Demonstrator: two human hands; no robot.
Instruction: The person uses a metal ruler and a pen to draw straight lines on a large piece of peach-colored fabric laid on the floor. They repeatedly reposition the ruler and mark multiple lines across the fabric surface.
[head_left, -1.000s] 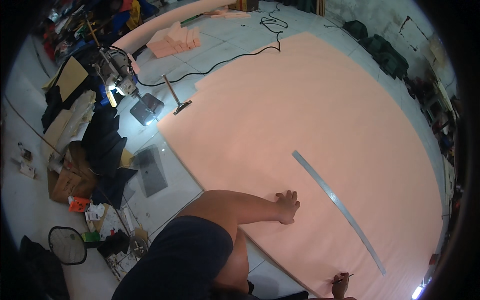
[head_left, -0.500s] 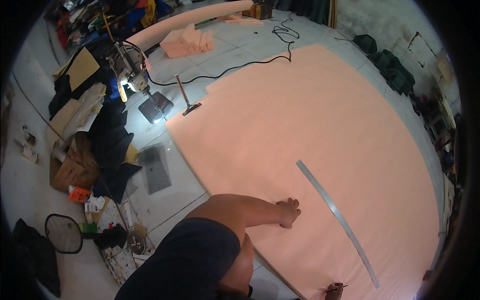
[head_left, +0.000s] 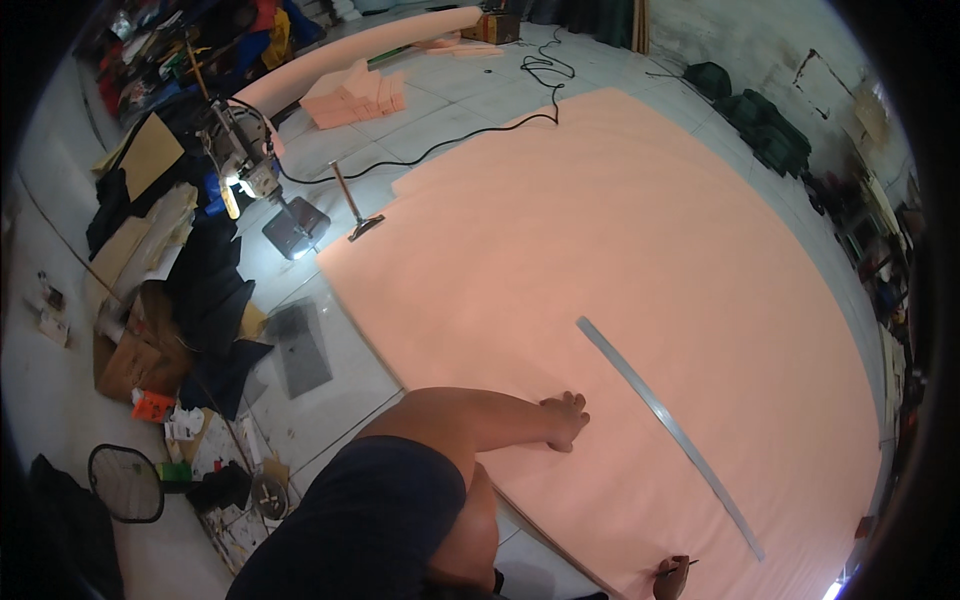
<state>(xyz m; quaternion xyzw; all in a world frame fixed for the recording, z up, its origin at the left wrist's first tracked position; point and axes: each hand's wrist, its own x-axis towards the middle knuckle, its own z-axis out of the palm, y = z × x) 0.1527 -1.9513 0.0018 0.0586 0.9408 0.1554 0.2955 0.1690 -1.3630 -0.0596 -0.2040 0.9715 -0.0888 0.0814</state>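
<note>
My left hand [head_left: 566,421] rests on a large peach-coloured sheet [head_left: 540,230], with the fingers apart and bent and nothing visible in them. Across the sheet, to the right of that hand, lies a long grey metal ruler [head_left: 650,402] at a slant, touched by neither hand. At the lower edge my right hand [head_left: 671,578] grips a thin dark pen [head_left: 686,564] close to the sheet, left of the ruler's near end. The right forearm is out of view.
An upright cutting machine [head_left: 262,180] with a light stands off the sheet's far left corner, beside a T-shaped metal tool [head_left: 362,226]. A black cable [head_left: 440,157] crosses the sheet's far edge. Stacked peach pieces [head_left: 355,97] lie behind; clutter [head_left: 205,300] lines the left.
The view has turned slightly, so the far floor and the sheet's far part appear shifted left. Both hands and the ruler keep about the same places on the sheet.
</note>
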